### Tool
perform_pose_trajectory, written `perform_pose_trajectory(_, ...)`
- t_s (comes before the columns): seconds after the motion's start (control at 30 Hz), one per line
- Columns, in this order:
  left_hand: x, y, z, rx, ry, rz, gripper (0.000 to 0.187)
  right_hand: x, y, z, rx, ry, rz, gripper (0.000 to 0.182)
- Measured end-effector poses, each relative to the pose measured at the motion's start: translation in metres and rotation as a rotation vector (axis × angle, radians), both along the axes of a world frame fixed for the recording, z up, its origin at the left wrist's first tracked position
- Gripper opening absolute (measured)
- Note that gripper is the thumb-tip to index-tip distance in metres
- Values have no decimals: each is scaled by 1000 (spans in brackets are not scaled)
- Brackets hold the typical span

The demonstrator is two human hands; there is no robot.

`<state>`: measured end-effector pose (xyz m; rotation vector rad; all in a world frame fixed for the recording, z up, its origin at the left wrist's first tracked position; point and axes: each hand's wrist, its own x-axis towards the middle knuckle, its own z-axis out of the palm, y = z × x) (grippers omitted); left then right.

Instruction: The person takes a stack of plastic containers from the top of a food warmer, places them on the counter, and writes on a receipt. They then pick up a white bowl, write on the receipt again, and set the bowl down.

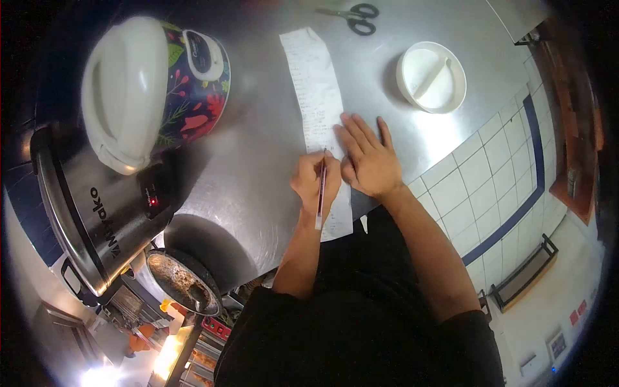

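My left hand (312, 183) is closed round a slim pen (321, 193), its tip resting on a long strip of paper (314, 90). Lines of small handwriting run down the strip; I cannot read them. My right hand (371, 158) lies flat beside it, fingers stretched out and slightly spread, fingertips over the paper's right edge. The strip's lower end reaches the edge of the steel table (258, 129), close to my dark clothing.
A white bowl (461, 84) with a white spoon stands right of the paper, and black-handled scissors (361, 19) lie beyond it. On the left are a flower-patterned rice cooker (122, 90), a steel Miyako appliance (106, 206) and a blackened pan (174, 271).
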<state>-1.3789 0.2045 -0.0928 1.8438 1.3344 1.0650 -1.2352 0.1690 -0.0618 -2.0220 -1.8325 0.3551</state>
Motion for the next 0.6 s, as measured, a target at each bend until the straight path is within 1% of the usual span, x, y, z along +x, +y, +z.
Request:
perform_pose_trajectory(0.03,-1,0,2,-77,-6,16,15,0,0,1,-3,1,-3,56)
perform_pose_trajectory(0.23,3,1,11,115,36,-48,14,1,1,1,4,14,-4,57)
perform_pose_trajectory(0.33,7,0,12,-100,8,49,14,0,1,0,13,11,-6,56)
perform_pose_trajectory(0.43,3,1,5,-89,63,28,14,-1,1,1,17,6,-6,56)
perform_pose_trajectory(0.6,6,6,11,-55,59,4,13,0,1,0,9,1,-6,57)
